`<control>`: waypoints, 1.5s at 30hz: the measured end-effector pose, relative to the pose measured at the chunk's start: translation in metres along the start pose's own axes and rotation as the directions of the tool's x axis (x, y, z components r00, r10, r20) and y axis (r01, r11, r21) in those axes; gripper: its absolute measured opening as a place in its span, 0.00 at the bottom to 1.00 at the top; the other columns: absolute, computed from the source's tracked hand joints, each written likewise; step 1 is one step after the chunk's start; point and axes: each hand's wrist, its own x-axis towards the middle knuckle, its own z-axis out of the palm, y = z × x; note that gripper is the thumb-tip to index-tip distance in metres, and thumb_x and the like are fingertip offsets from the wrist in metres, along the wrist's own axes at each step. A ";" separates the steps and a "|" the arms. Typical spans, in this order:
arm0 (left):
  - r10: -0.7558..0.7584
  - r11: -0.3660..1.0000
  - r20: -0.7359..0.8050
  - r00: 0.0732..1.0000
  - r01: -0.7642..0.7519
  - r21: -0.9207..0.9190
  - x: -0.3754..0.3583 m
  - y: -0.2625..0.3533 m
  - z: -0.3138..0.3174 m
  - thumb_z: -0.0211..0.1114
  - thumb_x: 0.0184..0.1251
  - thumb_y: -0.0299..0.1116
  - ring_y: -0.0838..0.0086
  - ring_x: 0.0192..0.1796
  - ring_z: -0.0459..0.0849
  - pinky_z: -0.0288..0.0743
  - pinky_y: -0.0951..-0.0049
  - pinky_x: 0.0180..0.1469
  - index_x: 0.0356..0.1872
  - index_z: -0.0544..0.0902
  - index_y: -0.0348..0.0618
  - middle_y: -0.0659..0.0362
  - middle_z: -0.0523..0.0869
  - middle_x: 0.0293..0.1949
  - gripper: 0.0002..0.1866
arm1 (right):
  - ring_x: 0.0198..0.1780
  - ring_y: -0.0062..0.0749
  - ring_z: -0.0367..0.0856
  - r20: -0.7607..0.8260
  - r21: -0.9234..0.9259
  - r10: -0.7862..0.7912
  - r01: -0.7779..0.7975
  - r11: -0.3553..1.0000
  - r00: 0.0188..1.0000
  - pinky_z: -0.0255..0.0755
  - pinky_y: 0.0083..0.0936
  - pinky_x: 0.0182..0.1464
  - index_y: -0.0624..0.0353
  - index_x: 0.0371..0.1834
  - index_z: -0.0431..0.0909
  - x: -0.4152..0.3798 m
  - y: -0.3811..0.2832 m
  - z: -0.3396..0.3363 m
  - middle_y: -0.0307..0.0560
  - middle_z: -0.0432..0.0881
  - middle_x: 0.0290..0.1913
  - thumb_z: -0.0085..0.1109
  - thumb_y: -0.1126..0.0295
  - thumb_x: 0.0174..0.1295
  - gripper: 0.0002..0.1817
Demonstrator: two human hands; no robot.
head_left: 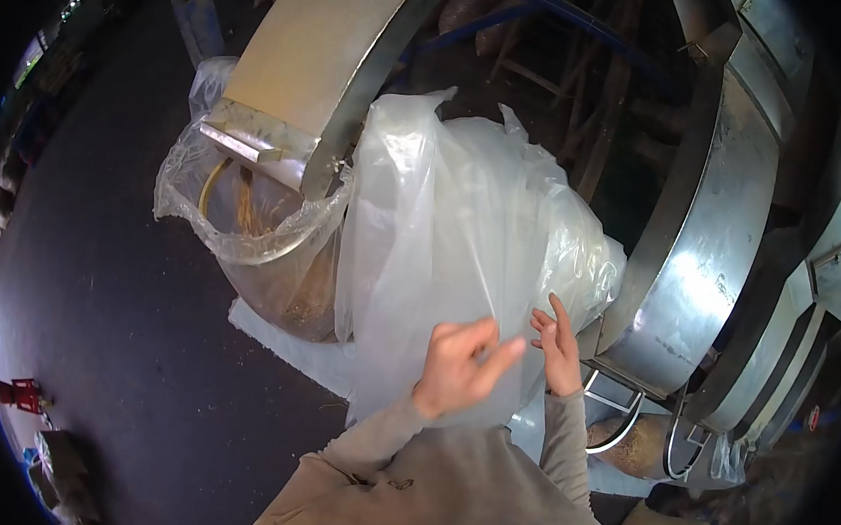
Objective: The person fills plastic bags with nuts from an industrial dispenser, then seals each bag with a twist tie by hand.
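Observation:
A large translucent plastic bag (440, 245) spreads out in front of my body, with loose folds and a puffed, shiny right side. My left hand (463, 367) is over its near part, fingers curled in and thumb pressed toward them; a taut crease in the plastic runs to these fingers. On the right, my right hand (558, 348) has its fingers apart and holds nothing, close to the bag's right edge. To the left stands a clear bag (301, 280) with its mouth spread around a yellowish hoop, under a metal chute (292, 75); some brown material shows inside it.
Curved metal chutes (691, 277) line the right side. Below them is another filled bag (628, 444) beside a metal hoop bracket (619, 420). A pale sheet (283, 346) lies on the dark floor (145, 248). A red stool (20, 394) stands far left.

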 end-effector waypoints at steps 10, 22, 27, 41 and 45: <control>0.551 0.726 0.251 0.795 -0.309 -0.615 -0.005 0.053 -0.059 0.73 0.59 0.21 0.70 0.12 0.63 0.49 0.64 0.19 0.13 0.67 0.42 0.62 0.63 0.12 0.23 | 0.69 0.40 0.77 0.328 -0.175 -0.007 0.068 0.982 0.945 0.73 0.39 0.68 0.60 0.72 0.75 0.023 0.090 -0.007 0.56 0.81 0.68 0.58 0.61 0.76 0.25; 0.105 0.932 -0.131 0.986 -0.052 0.358 -0.117 -0.020 0.003 0.70 0.70 0.41 0.58 0.47 0.84 0.76 0.61 0.52 0.42 0.83 0.38 0.48 0.84 0.43 0.14 | 0.68 0.40 0.78 0.571 -0.081 -0.057 0.126 0.989 0.819 0.72 0.38 0.68 0.60 0.70 0.76 -0.033 0.146 -0.055 0.55 0.81 0.67 0.59 0.62 0.74 0.24; 0.263 0.340 -0.563 0.784 0.470 0.814 -0.150 -0.041 -0.048 0.72 0.69 0.44 0.49 0.69 0.75 0.69 0.57 0.68 0.63 0.77 0.36 0.38 0.74 0.66 0.29 | 0.68 0.40 0.78 0.695 -0.067 -0.047 0.131 0.989 0.717 0.72 0.37 0.68 0.60 0.70 0.77 -0.068 0.178 -0.097 0.55 0.82 0.67 0.60 0.63 0.74 0.24; -0.771 0.464 -0.135 0.622 0.694 0.550 -0.376 -0.089 -0.018 0.62 0.74 0.54 0.51 0.41 0.89 0.80 0.54 0.46 0.43 0.88 0.32 0.41 0.89 0.36 0.28 | 0.68 0.40 0.78 0.714 -0.064 0.014 0.045 0.997 0.700 0.71 0.36 0.68 0.60 0.69 0.78 -0.284 0.241 -0.126 0.55 0.82 0.66 0.61 0.64 0.72 0.23; -0.821 0.324 -0.121 0.558 0.629 0.707 -0.445 -0.074 -0.033 0.60 0.72 0.58 0.38 0.50 0.86 0.77 0.44 0.53 0.37 0.87 0.32 0.35 0.88 0.42 0.31 | 0.68 0.40 0.78 0.706 -0.074 0.062 -0.013 0.997 0.706 0.71 0.36 0.68 0.60 0.68 0.78 -0.376 0.261 -0.099 0.55 0.82 0.66 0.61 0.65 0.72 0.23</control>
